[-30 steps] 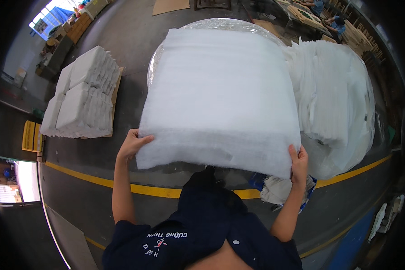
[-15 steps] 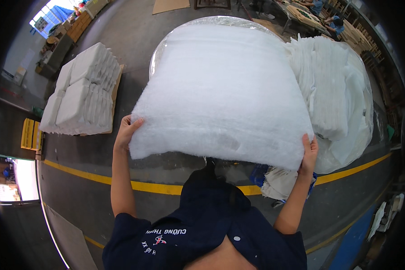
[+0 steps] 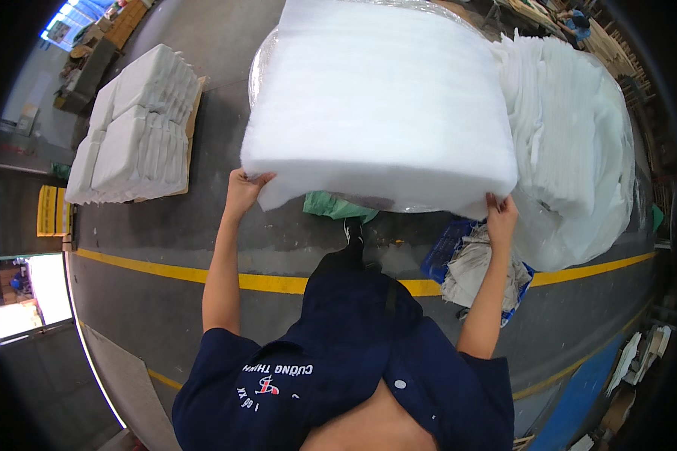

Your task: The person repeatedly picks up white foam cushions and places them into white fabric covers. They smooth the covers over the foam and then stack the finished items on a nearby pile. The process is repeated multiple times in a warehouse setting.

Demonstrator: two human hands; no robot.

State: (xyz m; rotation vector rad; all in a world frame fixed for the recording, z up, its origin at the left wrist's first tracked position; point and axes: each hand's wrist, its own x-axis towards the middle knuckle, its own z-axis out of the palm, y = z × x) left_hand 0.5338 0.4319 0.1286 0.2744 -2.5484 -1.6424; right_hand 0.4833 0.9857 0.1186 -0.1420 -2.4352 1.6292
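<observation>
A thick white slab of fluffy wadding is lifted in front of me, filling the upper middle of the view. My left hand grips its near left corner and my right hand grips its near right corner, both arms stretched forward. Under it shows the edge of a clear-wrapped stack. A foot in a dark shoe stands on the grey floor below the slab.
A pallet of white bundles sits at the left. A tall heap of white sheets in clear film rises at the right. A blue crate with grey rags, a green cloth and a yellow floor line lie below.
The slab has risen and tipped away from me; both hands have moved up and forward with it, uncovering the floor, my foot, the green cloth and the blue crate.
</observation>
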